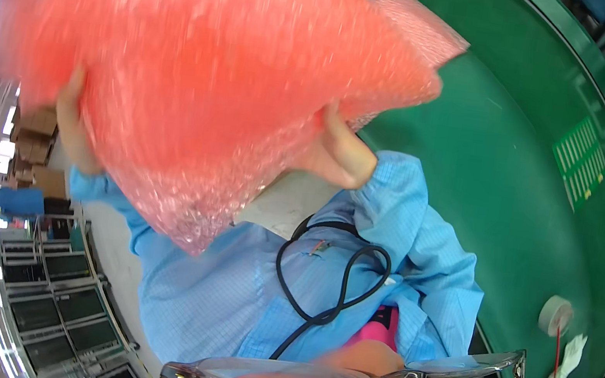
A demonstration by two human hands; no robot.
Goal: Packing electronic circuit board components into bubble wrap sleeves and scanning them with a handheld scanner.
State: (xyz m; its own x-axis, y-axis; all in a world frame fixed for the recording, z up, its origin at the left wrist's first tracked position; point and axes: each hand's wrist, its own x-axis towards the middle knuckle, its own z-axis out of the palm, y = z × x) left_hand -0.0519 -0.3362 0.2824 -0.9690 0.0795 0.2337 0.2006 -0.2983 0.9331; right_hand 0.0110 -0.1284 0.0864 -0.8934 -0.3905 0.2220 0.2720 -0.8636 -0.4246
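Observation:
A large bundle of pink bubble wrap (pixel 212 58) is held up in front of me and fills the upper left of the head view. My left hand (pixel 74 120) grips its left side, the thumb lying over the wrap and the other fingers hidden. On the right side, my right hand (pixel 344 148) closes on the wrap's lower edge, most of its fingers behind the plastic. Whether anything is wrapped inside cannot be made out. The bundle is partly smeared by motion. Behind its right corner, another piece of pink bubble wrap (pixel 424 27) lies on the green work surface (pixel 471 159).
A white roll (pixel 556 314) with a thin red stick beside it lies at the right, close to a crumpled white paper (pixel 572 354). Green striped panels (pixel 580 164) stand along the far right. Cardboard boxes (pixel 35 133) and metal racks (pixel 62 278) are at the left. A black cord (pixel 327 314) hangs over my blue smock.

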